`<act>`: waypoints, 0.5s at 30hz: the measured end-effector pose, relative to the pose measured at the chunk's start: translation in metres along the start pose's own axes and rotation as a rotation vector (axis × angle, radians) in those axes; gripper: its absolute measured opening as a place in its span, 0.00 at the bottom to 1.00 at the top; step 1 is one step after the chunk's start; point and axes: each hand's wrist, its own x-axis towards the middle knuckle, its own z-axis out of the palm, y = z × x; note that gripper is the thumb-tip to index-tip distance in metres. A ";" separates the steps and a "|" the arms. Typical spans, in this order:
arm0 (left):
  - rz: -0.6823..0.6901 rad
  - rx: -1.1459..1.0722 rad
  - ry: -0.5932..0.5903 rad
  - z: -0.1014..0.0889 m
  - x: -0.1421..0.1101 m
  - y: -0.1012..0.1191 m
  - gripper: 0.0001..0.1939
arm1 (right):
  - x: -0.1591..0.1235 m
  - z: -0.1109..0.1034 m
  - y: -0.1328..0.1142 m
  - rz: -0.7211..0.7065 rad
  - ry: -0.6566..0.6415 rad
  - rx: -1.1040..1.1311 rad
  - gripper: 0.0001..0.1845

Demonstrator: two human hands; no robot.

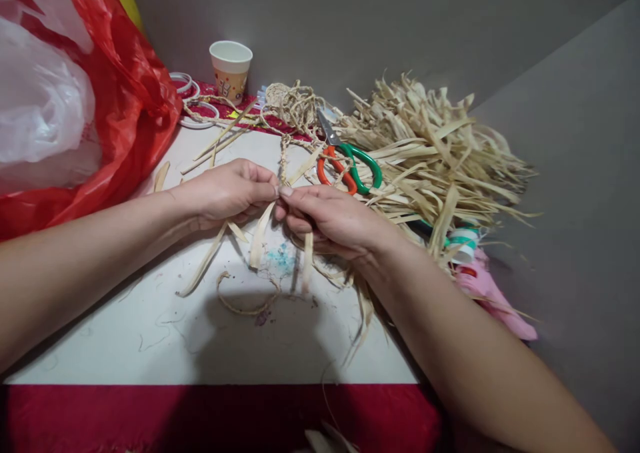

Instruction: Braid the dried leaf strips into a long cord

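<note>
Both hands meet over the white board, thumbs and fingertips pinched close together. My left hand is closed on a braided cord of dried straw-like strips. Against it, my right hand pinches the lower end of the same cord. Loose flat ends of the strips hang below the fingers. The braid runs up from the fingertips toward a coiled heap of braided cord. Just beyond my right hand lie scissors with one orange and one green handle.
A large pile of dried strips fills the right back. Left stands a red plastic bag, near a paper cup and white rings. A pink glue gun-like tool lies right. A curved cord piece rests in front.
</note>
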 end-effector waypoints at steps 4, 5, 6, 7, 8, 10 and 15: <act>0.024 0.030 -0.023 -0.002 -0.001 0.001 0.10 | 0.002 -0.004 -0.001 0.051 -0.059 0.079 0.20; 0.028 0.035 -0.035 -0.003 -0.001 0.001 0.10 | 0.003 -0.005 -0.002 0.058 -0.068 0.098 0.20; 0.031 0.046 -0.049 -0.003 -0.001 0.002 0.09 | 0.003 -0.006 -0.003 0.060 -0.076 0.116 0.20; 0.035 0.067 -0.059 -0.004 -0.002 0.002 0.09 | 0.004 -0.006 -0.003 0.058 -0.080 0.132 0.20; 0.038 0.099 -0.062 -0.004 -0.002 0.003 0.09 | 0.004 -0.006 -0.003 0.057 -0.079 0.140 0.20; 0.050 0.200 -0.055 -0.005 -0.002 0.003 0.07 | 0.005 -0.005 -0.002 0.058 -0.054 0.136 0.20; 0.112 0.502 0.027 -0.009 -0.002 0.006 0.09 | 0.006 0.001 0.003 0.034 0.071 0.064 0.18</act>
